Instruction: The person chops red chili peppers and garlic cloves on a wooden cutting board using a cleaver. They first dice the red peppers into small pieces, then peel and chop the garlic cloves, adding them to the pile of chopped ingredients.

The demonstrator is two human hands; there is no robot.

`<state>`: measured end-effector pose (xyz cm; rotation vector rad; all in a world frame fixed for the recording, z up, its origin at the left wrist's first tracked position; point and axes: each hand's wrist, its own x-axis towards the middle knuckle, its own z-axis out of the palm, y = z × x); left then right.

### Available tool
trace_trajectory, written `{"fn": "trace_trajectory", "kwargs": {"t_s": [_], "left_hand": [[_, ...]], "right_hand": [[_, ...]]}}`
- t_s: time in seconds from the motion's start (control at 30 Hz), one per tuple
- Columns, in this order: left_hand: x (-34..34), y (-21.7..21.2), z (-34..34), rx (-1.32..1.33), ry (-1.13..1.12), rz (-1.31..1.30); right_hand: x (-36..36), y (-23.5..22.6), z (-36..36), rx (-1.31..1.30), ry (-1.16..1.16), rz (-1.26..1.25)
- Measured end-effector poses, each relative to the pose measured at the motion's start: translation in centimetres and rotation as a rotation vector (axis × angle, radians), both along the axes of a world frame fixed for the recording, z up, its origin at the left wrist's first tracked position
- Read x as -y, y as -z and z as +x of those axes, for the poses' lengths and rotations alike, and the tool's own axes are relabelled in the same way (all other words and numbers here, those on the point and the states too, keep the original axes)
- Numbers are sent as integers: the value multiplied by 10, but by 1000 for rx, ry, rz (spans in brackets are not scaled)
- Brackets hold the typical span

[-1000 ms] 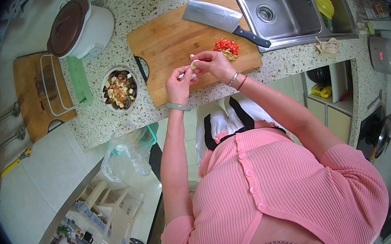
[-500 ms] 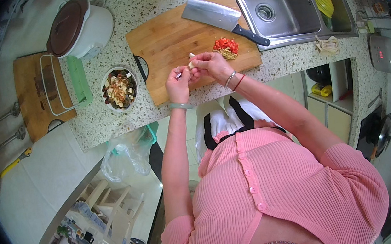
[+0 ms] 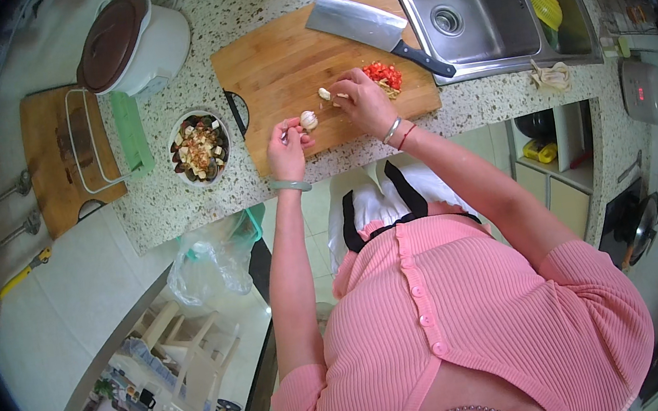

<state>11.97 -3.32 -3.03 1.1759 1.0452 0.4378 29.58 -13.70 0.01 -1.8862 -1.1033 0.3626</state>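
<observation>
My left hand (image 3: 286, 152) is over the near left part of the wooden cutting board (image 3: 272, 62), its fingers curled on a whitish garlic bulb (image 3: 309, 120) at their tips. To its right, my right hand (image 3: 366, 106) reaches over the board with the fingertips pinched on a small pale piece that looks like a garlic clove. Just left of those fingertips lies a garlic clove (image 3: 323, 93). Chopped red pepper (image 3: 384, 75) sits heaped beyond my right hand, beside thin yellowish strips partly covered by it. A cleaver (image 3: 361, 25) rests across the far right of the board.
Left of the board stands a bowl of cut food (image 3: 199, 150), with a white cooker (image 3: 157, 50) behind it. A double steel sink (image 3: 478, 22) adjoins the board's right side; the cleaver's handle points towards its near edge. A plastic bag (image 3: 206, 264) hangs below the counter.
My hands, together at the garlic before, have come apart. The left has moved slightly left with the garlic bulb; the right has shifted right, towards the chopped pepper.
</observation>
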Motion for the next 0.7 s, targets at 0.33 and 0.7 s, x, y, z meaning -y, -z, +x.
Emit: {"fn": "trace_trajectory", "kwargs": {"t_s": [0.33, 0.7], "left_hand": [[8, -15, 22, -400, 227, 770], [5, -9, 19, -251, 30, 408]], "right_hand": [[-11, 26, -28, 38, -179, -199], [-22, 10, -35, -326, -58, -178]]}}
